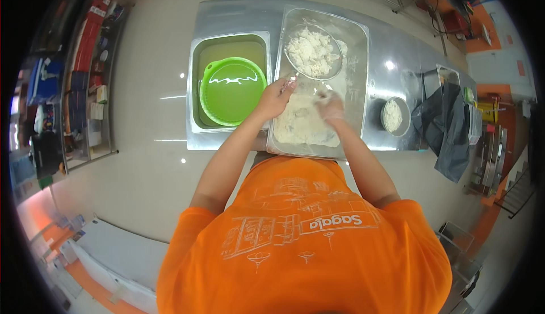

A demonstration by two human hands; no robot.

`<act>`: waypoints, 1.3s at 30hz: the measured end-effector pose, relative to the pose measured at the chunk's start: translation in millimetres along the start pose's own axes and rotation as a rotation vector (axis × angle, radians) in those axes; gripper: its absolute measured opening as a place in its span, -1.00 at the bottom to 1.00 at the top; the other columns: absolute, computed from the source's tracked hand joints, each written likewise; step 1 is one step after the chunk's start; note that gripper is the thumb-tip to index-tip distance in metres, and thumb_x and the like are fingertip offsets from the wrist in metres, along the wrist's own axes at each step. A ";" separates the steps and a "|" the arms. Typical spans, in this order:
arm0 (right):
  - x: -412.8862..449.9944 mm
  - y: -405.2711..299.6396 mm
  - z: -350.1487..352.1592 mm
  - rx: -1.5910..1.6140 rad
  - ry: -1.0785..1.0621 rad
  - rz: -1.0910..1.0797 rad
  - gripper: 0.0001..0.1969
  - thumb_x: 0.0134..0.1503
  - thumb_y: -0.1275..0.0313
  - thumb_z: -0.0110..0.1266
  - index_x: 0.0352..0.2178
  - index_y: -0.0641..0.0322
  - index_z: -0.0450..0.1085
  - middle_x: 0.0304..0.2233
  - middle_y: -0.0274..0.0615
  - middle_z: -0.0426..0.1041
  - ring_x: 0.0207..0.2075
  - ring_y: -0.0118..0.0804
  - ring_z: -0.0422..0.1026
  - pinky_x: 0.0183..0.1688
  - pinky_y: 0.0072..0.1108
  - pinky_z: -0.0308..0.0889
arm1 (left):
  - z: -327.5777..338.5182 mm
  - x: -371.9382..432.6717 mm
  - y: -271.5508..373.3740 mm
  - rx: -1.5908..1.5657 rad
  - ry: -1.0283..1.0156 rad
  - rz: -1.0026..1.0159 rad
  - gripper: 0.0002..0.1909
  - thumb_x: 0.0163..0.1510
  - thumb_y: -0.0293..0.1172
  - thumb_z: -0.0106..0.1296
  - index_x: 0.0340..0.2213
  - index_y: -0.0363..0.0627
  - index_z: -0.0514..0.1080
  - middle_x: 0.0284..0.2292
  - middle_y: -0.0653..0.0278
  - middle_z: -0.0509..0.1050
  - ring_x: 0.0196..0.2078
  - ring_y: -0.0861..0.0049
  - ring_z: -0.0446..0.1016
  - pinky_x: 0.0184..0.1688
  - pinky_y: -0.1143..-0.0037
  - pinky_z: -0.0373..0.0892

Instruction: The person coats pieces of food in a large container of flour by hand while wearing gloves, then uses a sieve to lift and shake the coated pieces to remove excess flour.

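My left hand (pixel 276 97) grips the handle of a round wire-mesh strainer (pixel 339 65) over a rectangular metal tray (pixel 364 79). Lumpy, pale, flour-coated pieces (pixel 312 52) fill the strainer. Below and to the right of the strainer is my right hand (pixel 330 104), dusted white and slightly blurred, above the tray; whether its fingers hold anything is unclear. A layer of pale flour (pixel 302 122) covers the tray's near part.
Left of the tray, a green plastic basin or strainer (pixel 234 92) sits in a sink (pixel 196 79) of cloudy liquid. At right stand a metal bowl (pixel 394 116) with a pale mixture and a dark plastic bag (pixel 445 131). The steel counter's near edge is at my waist.
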State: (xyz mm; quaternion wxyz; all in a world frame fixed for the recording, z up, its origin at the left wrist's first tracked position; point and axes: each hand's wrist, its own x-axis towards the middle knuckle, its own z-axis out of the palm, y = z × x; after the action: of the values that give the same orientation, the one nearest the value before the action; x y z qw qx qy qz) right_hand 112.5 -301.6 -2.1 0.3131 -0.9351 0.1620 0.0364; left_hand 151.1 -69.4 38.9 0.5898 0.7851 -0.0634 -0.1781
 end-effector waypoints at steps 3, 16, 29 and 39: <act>-15.7 34.0 57.2 -0.116 -0.318 -0.561 -0.68 0.05 0.36 0.11 -0.13 0.21 0.42 -0.09 0.17 0.45 -0.04 0.11 0.46 0.05 -0.26 0.34 | 1.2 -4.6 3.1 -0.043 -0.015 -0.047 -0.53 0.30 0.01 -0.08 -0.34 -0.24 0.41 -0.66 0.41 0.31 -0.64 0.69 0.27 -0.56 0.55 0.22; 55.2 -25.2 79.9 -0.069 -0.516 -0.301 -0.48 0.06 0.28 0.12 0.09 0.12 0.34 0.02 0.11 0.44 0.02 0.09 0.45 0.03 -0.29 0.38 | 0.3 0.5 -14.4 -0.263 -0.091 -0.091 -0.61 0.30 -0.07 -0.04 -0.35 -0.22 0.37 -0.67 0.47 0.30 -0.66 0.77 0.21 -0.61 0.61 0.15; -10.5 -41.6 67.2 -0.171 -0.455 -0.128 -0.60 0.08 0.36 0.07 -0.04 0.27 0.44 -0.09 0.10 0.52 0.01 0.05 0.47 0.03 -0.37 0.40 | -0.1 -3.2 -4.4 -0.081 -0.052 -0.114 -0.60 0.28 -0.06 -0.02 -0.32 -0.22 0.40 -0.62 0.40 0.37 -0.59 0.71 0.30 -0.53 0.56 0.25; 31.9 -77.3 -89.7 0.084 0.006 0.041 -0.41 -0.01 0.16 0.26 -0.02 0.37 0.42 -0.03 0.16 0.48 0.02 0.09 0.46 0.07 -0.34 0.35 | 4.5 -0.6 -8.4 -0.057 -0.048 -0.082 -0.59 0.29 -0.06 -0.04 -0.29 -0.25 0.41 -0.64 0.36 0.37 -0.58 0.66 0.33 -0.52 0.54 0.27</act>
State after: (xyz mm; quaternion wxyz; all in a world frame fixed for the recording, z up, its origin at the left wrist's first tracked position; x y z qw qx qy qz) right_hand 164.9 -306.1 108.7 0.3507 -0.9178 0.1834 0.0329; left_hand 148.0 -70.8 30.0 0.6026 0.7653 -0.0404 -0.2226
